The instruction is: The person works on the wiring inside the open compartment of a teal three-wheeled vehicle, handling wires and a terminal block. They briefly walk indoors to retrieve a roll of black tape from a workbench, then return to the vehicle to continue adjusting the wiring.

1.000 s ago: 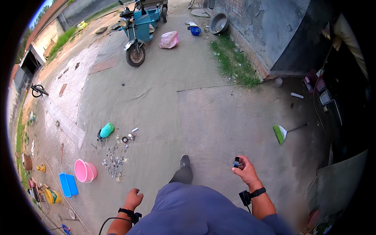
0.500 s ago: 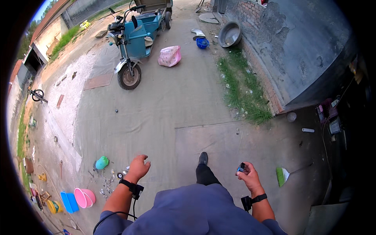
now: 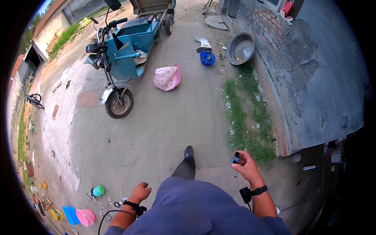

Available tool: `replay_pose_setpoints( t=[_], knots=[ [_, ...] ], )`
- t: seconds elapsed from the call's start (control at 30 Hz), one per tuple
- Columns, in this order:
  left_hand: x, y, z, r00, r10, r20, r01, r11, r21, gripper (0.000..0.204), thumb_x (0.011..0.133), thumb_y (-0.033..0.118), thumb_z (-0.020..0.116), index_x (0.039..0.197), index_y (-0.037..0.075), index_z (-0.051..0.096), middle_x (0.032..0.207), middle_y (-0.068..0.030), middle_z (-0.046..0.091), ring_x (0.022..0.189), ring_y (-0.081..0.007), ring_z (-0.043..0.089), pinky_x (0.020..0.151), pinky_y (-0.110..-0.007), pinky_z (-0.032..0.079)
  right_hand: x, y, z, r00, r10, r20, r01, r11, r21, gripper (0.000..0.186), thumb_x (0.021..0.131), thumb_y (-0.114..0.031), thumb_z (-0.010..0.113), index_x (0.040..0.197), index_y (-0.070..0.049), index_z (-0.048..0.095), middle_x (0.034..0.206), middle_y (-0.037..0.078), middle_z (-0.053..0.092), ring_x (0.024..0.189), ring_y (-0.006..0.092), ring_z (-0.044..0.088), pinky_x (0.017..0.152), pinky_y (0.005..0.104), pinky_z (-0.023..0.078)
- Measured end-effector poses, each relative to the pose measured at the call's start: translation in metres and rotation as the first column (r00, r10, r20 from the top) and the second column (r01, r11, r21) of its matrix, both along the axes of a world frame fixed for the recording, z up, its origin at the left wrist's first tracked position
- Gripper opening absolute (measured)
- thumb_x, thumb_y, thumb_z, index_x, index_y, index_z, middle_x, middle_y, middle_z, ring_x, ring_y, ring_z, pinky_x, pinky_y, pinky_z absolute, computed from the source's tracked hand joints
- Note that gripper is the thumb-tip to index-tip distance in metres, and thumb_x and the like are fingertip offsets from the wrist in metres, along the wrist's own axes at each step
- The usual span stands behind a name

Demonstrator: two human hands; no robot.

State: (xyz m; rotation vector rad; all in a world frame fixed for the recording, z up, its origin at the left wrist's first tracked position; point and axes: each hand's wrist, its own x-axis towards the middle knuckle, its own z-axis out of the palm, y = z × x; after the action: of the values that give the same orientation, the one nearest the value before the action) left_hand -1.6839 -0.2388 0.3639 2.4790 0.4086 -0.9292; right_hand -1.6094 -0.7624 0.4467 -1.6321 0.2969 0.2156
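Observation:
My right hand (image 3: 247, 168) is closed around a small black and blue object (image 3: 235, 158), pinched between thumb and fingers; its kind is too small to make out. My left hand (image 3: 141, 192) hangs loose at my side with the fingers slightly bent and apart, and nothing shows in it. Both wrists wear black straps with small boxes. One dark shoe (image 3: 188, 151) is stretched forward on the ground. Farther ahead on the ground rests a pink plastic bag (image 3: 167, 77).
A blue cargo tricycle (image 3: 123, 55) stands ahead left. At right are a grey basin (image 3: 240, 48), a blue helmet-like item (image 3: 207, 58), a white boot (image 3: 203, 44), a grass strip (image 3: 247, 117) and a wall (image 3: 313, 78). Pink (image 3: 85, 217) and blue (image 3: 71, 215) tubs are lower left.
I have stepped forward: the tricycle, bag and basin look nearer, and the broom at right has nearly left the picture. My right hand has risen a little, still holding the small object.

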Motion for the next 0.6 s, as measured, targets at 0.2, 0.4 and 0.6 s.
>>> replay_pose_setpoints(
  t=[0.2,0.4,0.6],
  knots=[
    [0.276,-0.065,0.030,0.987,-0.088,0.136,0.099,0.992,-0.078,0.045,0.090,0.031,0.066,0.123,0.001,0.065,0.121,-0.0186,0.069,0.114,-0.0343,0.065,0.097,-0.043,0.052,0.171,-0.032,0.018,0.998,-0.057,-0.039,0.057,0.998,0.005,0.063,0.077,-0.007,0.084,0.133,-0.007,0.054,0.114,0.007,0.060,0.098,0.0170,0.066,0.083,0.0336,0.056],
    [0.515,-0.138,0.073,0.952,-0.096,0.292,0.151,0.974,-0.172,0.043,0.092,0.030,0.064,0.123,0.000,0.065,0.122,-0.0202,0.068,0.113,-0.0358,0.065,0.097,-0.044,0.052,0.380,-0.064,0.037,0.997,0.051,-0.053,-0.051,0.999,0.001,0.064,0.078,-0.005,0.083,0.134,-0.008,0.054,0.115,0.008,0.063,0.100,0.0170,0.066,0.085,0.0339,0.055],
    [0.704,-0.208,0.101,0.978,-0.007,0.209,0.072,0.949,-0.307,0.047,0.093,0.034,0.067,0.127,0.002,0.064,0.122,-0.0191,0.068,0.108,-0.0322,0.067,0.095,-0.040,0.053,0.632,-0.070,0.032,0.964,0.266,0.011,-0.263,0.958,-0.116,0.064,0.074,-0.015,0.088,0.131,-0.007,0.059,0.115,0.011,0.066,0.099,0.0185,0.067,0.082,0.0337,0.056]
  ],
)
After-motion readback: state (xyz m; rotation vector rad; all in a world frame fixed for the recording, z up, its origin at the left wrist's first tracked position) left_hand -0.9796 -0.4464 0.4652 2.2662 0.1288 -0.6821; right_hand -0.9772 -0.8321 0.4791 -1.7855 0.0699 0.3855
